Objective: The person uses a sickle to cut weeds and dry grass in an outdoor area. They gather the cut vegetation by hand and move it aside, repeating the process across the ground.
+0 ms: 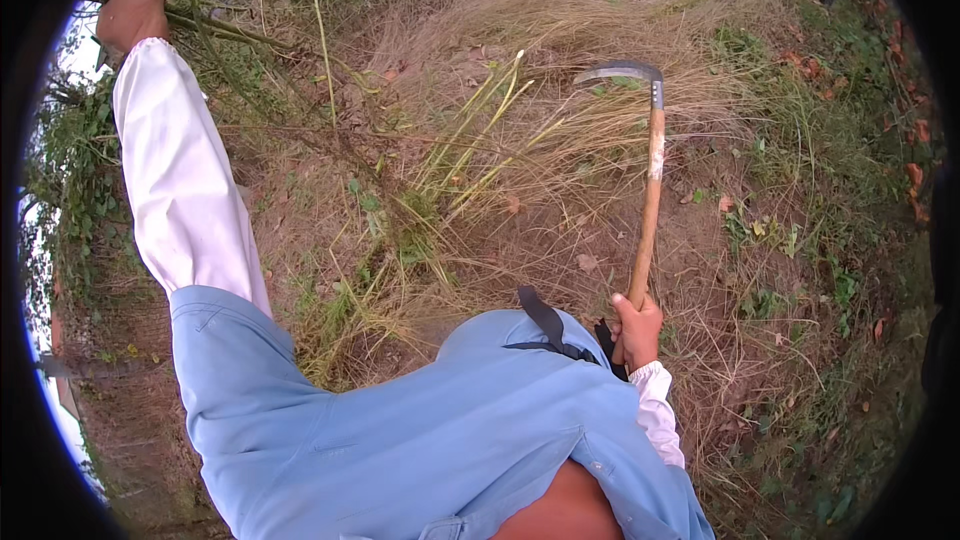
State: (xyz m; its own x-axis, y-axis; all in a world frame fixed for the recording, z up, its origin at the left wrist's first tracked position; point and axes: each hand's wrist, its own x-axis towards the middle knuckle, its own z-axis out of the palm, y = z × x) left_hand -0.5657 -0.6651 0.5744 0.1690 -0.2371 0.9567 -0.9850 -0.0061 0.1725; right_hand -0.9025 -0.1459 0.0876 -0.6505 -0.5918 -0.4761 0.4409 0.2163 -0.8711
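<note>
My right hand [639, 330] grips the lower part of a long wooden handle on a sickle [649, 195]. Its curved metal blade [621, 70] points left, over dry grass. At the upper left, my left arm is stretched out, and my left hand [133, 9] is closed around a bunch of plant stems [217, 26]. These stems trail rightward from the fist. Between the two hands, several cut-looking pale green stalks [480, 124] stick up at a slant from the ground.
Flattened dry grass [570, 22] covers the slope ahead. Green weeds [772, 232] and reddish leaves [915, 176] line the right side. Leafy vines [82, 150] hang at the left. A black strap [544, 322] lies at my waist over the blue shirt.
</note>
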